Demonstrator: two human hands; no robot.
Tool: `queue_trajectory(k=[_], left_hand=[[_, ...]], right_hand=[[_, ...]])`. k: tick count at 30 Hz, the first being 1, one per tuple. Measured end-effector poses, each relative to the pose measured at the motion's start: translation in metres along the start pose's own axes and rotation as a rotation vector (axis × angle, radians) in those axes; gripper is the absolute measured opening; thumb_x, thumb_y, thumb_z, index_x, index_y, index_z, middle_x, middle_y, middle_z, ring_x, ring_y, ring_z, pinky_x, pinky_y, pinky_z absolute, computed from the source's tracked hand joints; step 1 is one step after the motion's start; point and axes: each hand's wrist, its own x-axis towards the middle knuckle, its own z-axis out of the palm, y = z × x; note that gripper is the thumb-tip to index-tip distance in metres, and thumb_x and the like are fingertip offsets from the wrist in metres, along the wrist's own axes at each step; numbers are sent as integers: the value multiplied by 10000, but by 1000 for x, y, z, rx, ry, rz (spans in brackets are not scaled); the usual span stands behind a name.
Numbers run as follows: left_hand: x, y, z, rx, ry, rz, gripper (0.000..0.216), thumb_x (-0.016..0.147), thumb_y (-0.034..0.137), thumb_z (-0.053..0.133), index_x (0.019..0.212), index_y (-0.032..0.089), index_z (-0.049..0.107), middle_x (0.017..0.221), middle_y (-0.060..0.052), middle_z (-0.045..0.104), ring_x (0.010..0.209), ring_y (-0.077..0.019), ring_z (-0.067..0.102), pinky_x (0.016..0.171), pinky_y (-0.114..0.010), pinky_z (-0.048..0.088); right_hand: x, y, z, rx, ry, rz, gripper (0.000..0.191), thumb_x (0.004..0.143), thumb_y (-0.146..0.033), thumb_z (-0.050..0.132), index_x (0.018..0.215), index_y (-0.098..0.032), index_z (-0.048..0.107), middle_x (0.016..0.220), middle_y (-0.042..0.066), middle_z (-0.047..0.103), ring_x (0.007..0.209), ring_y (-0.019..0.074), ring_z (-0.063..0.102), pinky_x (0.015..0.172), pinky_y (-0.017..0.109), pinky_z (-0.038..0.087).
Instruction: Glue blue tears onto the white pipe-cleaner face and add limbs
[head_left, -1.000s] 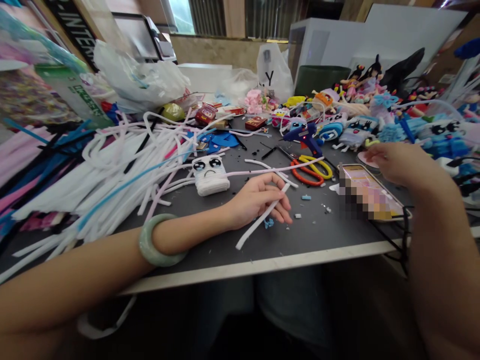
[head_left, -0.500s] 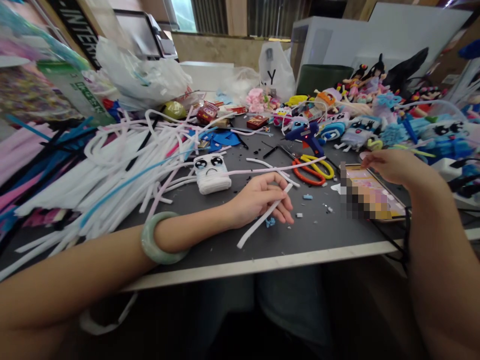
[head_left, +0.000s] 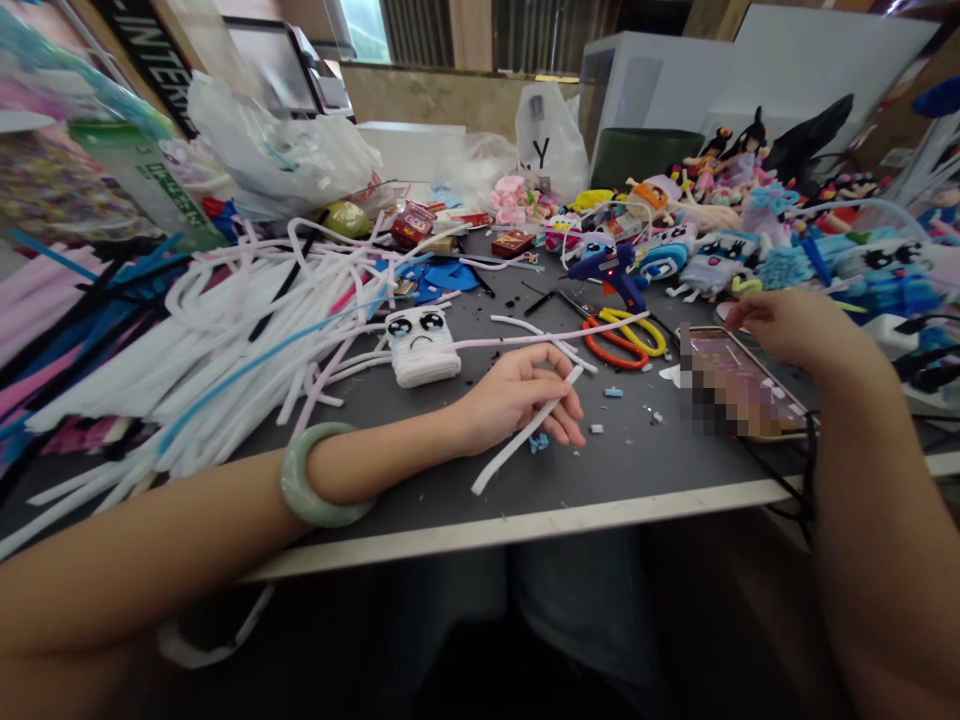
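Observation:
My left hand [head_left: 525,400] rests palm partly up near the front of the grey table. Between its thumb and fingers is a short white pipe cleaner [head_left: 517,445], slanting down to the left. A white pipe-cleaner figure [head_left: 421,347] with a sad face stands behind that hand, a pale pink pipe cleaner [head_left: 547,338] reaching right from its side. My right hand [head_left: 787,325] hovers by the far right edge of a phone [head_left: 750,375], fingers loosely bent and holding nothing I can see. The phone lies screen up, part of it pixelated.
Scissors [head_left: 622,345] with red and yellow handles and a blue glue gun [head_left: 607,272] lie behind my hands. White pipe cleaners [head_left: 150,350] are heaped at left. Finished dolls [head_left: 720,265] crowd the back right. A dark cable [head_left: 772,480] hangs over the table's front edge.
The phone screen has changed to a darker picture. Both hands stay nearly in place, and the white pipe cleaner is still in my left hand.

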Motion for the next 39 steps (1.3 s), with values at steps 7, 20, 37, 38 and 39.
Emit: queue_trajectory(k=[7,20,37,38,39], left_hand=[[1,0,0,-5,-1,1,223,831,179,659,929,181,459,679,-17,715,592,-200,751,497,-209,577],[2,-3,-2,4,-4,39,313,858,282,715,954,196,430,666,5,705,579,-194,745,511,-214,583],[2,1,1,59,78,-9,104,975,166,516,961,192,417,660,-18,706,572,-191,746,498,-206,580],[2,1,2,64,85,-13,101,979,161,505,952,192,413,658,-18,705,569,-191,745,495,-206,579],[2,1,2,68,92,-18,100,983,155,495,943,192,410,656,-19,705,566,-190,743,493,-206,577]], right_hand=[[-18,-14,-13,59,69,-18,132,848,-55,674,913,-73,787,928,199,753,634,128,484,709,366,376],[-105,-130,18,574,14,-688,101,882,-195,652,857,-183,749,776,18,753,664,149,645,632,267,432],[-99,-124,35,389,372,-674,77,904,-213,643,896,-201,720,833,32,774,705,197,699,667,301,465],[-99,-123,36,365,410,-677,83,909,-218,638,903,-201,720,844,37,776,710,201,701,665,303,465],[-99,-122,38,337,452,-682,91,915,-222,632,906,-200,719,850,44,777,716,205,703,660,304,461]])
